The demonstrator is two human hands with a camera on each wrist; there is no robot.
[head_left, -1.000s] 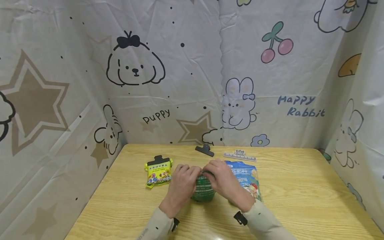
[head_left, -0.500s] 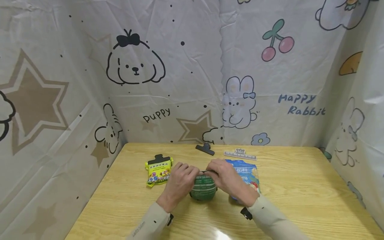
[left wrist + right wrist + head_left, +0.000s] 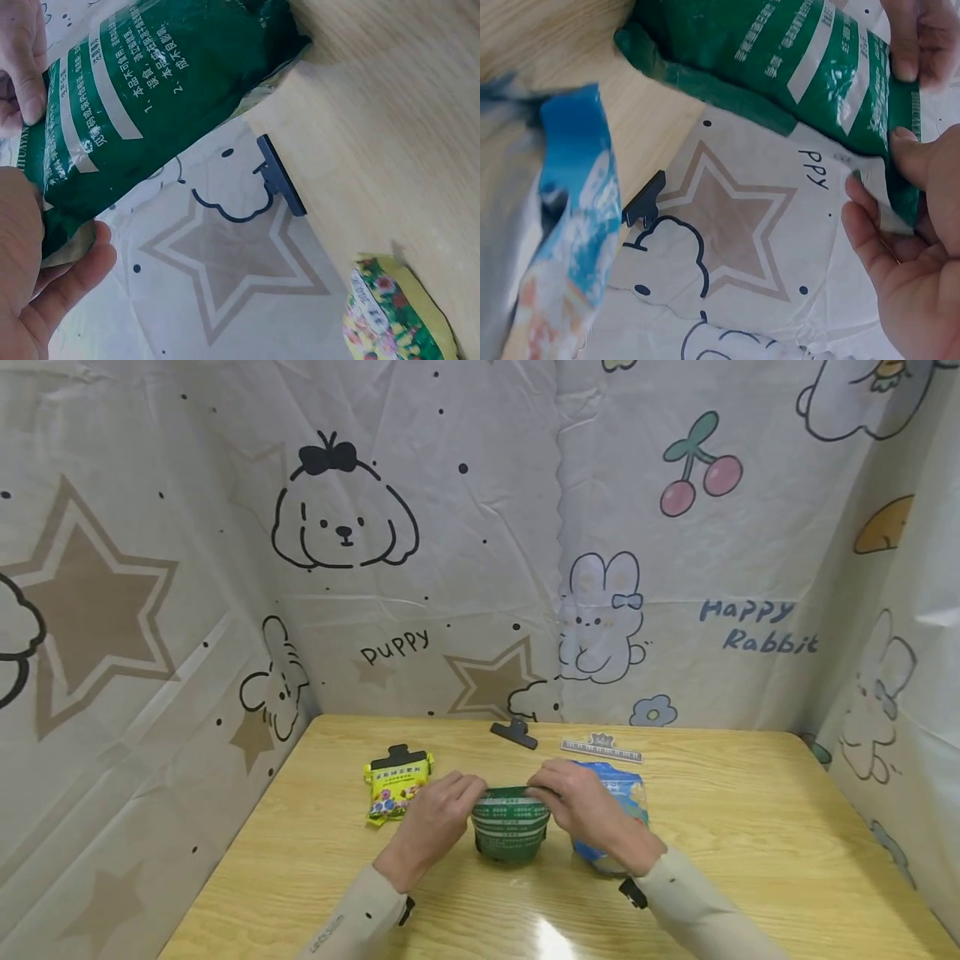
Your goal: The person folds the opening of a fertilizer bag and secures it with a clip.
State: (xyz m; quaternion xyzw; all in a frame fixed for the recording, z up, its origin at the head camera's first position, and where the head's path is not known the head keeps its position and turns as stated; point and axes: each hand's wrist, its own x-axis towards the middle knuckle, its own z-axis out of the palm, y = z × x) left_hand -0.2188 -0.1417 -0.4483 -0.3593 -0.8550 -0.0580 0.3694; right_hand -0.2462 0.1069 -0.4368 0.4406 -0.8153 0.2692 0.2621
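A green bag point(image 3: 510, 835) with white printed lines stands on the table between my hands. My left hand point(image 3: 437, 814) pinches the left end of its top edge. At the right end, my right hand point(image 3: 581, 806) pinches the same edge between thumb and fingers. The edge is stretched straight between them. In the left wrist view, the thumb presses the green film point(image 3: 120, 127) from the front while fingers lie behind. The right wrist view shows a pale back layer at the bag's corner, beside the curled fingers point(image 3: 870, 232).
Left of the bag lies a yellow packet point(image 3: 397, 797) with a black clip point(image 3: 397, 757) on its top. A loose black clip point(image 3: 514, 732) and a piano-key patterned clip point(image 3: 602, 748) lie near the table's back edge. A blue bag point(image 3: 630, 797) is partly behind my right hand.
My hands have moved apart, from close together at the bag's top middle to its two ends. The top edge has spread wider and flatter, and more of the green front shows.
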